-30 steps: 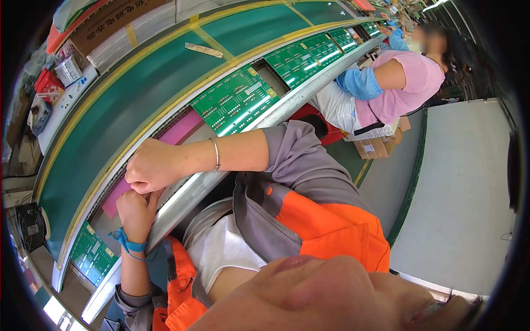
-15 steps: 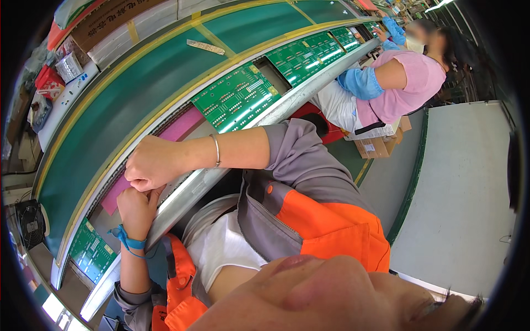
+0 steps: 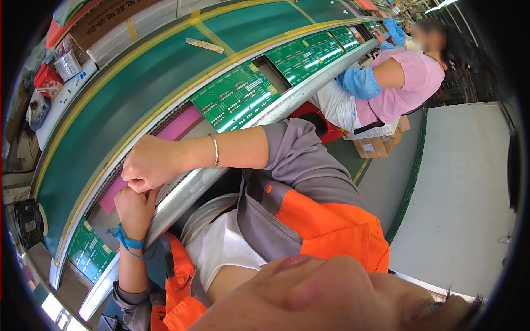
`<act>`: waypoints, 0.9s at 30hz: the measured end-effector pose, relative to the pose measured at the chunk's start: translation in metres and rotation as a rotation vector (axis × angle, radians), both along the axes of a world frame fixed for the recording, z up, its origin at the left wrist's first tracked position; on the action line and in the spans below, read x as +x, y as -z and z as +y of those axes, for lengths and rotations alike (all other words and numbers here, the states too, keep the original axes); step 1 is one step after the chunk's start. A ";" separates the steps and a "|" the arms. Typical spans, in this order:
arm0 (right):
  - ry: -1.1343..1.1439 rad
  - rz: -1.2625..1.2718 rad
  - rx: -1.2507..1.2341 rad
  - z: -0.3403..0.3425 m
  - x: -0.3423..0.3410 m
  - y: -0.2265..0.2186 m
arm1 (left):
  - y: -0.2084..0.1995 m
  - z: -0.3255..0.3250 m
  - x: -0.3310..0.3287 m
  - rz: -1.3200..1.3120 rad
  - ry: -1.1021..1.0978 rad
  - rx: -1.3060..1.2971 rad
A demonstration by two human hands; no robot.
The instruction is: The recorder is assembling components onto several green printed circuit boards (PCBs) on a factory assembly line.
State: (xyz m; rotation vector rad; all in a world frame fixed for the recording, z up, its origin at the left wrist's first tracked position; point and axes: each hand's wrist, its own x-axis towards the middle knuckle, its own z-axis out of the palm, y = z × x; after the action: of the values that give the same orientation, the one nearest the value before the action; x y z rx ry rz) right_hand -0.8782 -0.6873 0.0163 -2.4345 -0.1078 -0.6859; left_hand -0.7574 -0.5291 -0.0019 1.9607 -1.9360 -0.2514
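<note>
My right hand (image 3: 149,163), with a thin bangle on its wrist, is closed in a fist above the conveyor's near side. Just below it, my left hand (image 3: 135,207) has a blue wrist strap (image 3: 128,238) on its wrist. The two hands touch. The left fingers look curled but are partly covered by the right fist, with the thumb showing beside it. Whatever either hand might hold is hidden. Beside the right forearm lies a green circuit board (image 3: 234,98) on the conveyor. A second circuit board (image 3: 91,251) lies beyond the left wrist. Pink material (image 3: 179,124) shows between these boards.
A metal rail (image 3: 221,174) runs along the near edge. More circuit boards (image 3: 306,58) stand along the line towards a person in pink (image 3: 406,77) at the right. A flat strip (image 3: 205,45) lies on the green belt (image 3: 165,60). Boxes (image 3: 110,25) stand behind it.
Both hands stay together, shifted very slightly left. The seated person's head and arms at the right have moved a little.
</note>
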 end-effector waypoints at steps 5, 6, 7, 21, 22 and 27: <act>0.003 0.013 0.006 -0.002 0.001 0.002 | -0.007 -0.001 0.000 0.013 -0.036 0.005; 0.006 0.018 0.006 -0.002 0.000 0.002 | -0.008 -0.001 -0.001 0.014 -0.033 0.004; 0.009 0.020 0.005 -0.003 0.000 0.003 | -0.010 -0.001 -0.001 0.031 -0.039 -0.012; -0.016 -0.053 0.029 0.000 0.000 -0.002 | -0.008 0.000 -0.001 -0.008 0.003 -0.020; -0.014 -0.052 0.028 0.000 0.000 -0.002 | -0.008 0.000 -0.001 -0.011 -0.002 -0.016; -0.015 -0.018 0.053 0.001 0.000 -0.002 | -0.007 0.001 -0.001 0.002 -0.014 -0.015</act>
State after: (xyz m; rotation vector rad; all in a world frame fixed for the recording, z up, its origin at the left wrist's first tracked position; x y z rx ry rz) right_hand -0.8779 -0.6867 0.0181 -2.3748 -0.1133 -0.6956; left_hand -0.7579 -0.5282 0.0046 1.9633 -1.9166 -0.2348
